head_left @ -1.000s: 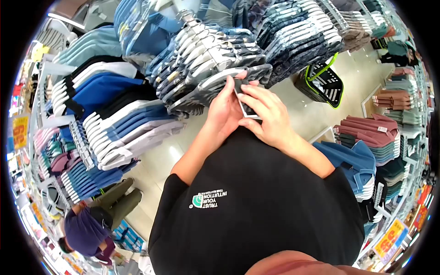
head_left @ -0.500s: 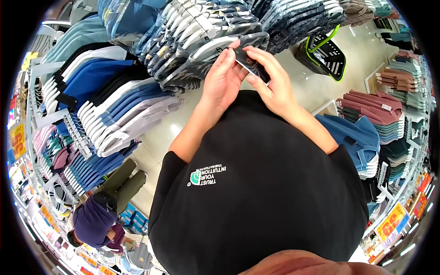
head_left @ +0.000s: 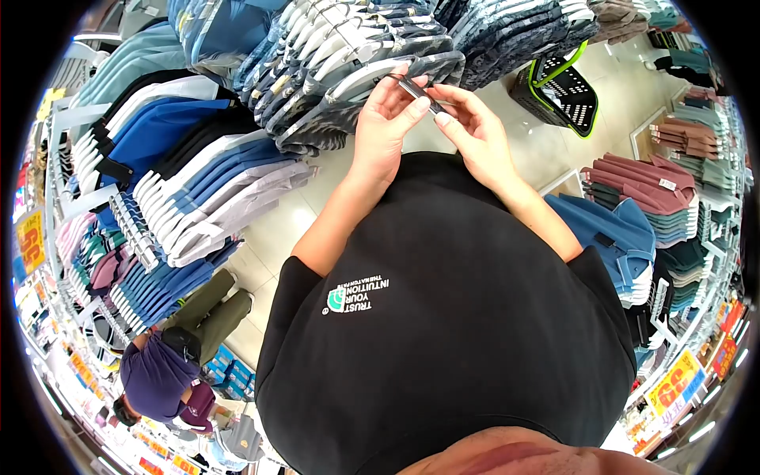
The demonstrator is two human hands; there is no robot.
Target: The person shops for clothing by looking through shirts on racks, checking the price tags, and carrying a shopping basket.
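Here we are, right in front of the patterned shirts (head_left: 317, 103), with the dark flat item (head_left: 417, 90) already up between both hands, just beside the nearest of them. Our left hand (head_left: 380, 134) pinches one end, our right hand (head_left: 484, 142) the other, so the two are joined through it. It's held nearly edge-on, neither face opened out to us; whether a string ties it to those shirts, we can't quite make out. Those shirts crowd our fingertips, leaving little room beyond. Right of them, the black basket (head_left: 566, 99) sits on the floor; left and below, a person (head_left: 158, 376) in purple stands.
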